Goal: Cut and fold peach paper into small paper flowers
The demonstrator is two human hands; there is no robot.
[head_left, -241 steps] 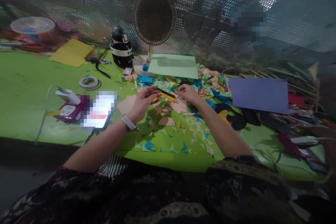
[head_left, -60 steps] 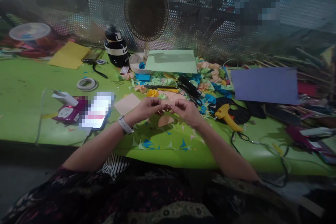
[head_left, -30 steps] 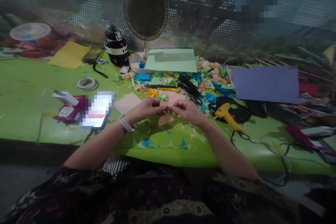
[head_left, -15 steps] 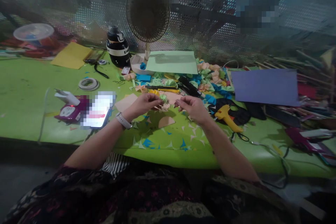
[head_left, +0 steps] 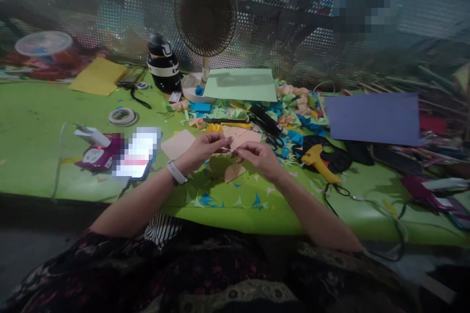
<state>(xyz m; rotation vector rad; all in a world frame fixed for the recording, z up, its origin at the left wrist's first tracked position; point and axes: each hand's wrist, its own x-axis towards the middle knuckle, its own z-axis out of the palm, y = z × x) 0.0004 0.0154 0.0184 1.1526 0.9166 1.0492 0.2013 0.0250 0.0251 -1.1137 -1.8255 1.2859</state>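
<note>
Over the front middle of the green table, my left hand [head_left: 205,149] and my right hand [head_left: 259,159] are close together, fingertips nearly meeting. Both are pinched closed; whatever is between the fingers is too small to make out. Just beyond them lies a peach paper sheet [head_left: 244,134]. Below the fingertips rests a rounded peach paper piece [head_left: 234,172]. A peach square of paper [head_left: 178,144] lies left of my left hand. Blue paper scraps [head_left: 207,199] and pale offcuts are strewn nearer the table edge.
Behind my hands are a black stapler [head_left: 267,120], crumpled paper flowers [head_left: 299,100] and a fan [head_left: 205,12]. To the right lies a yellow glue gun [head_left: 318,161] with its cord. A lit phone [head_left: 137,154] and a tape roll [head_left: 124,117] are at left.
My right hand has moved left, up to my left hand. The small green paper piece seen by my left fingertips no longer shows there.
</note>
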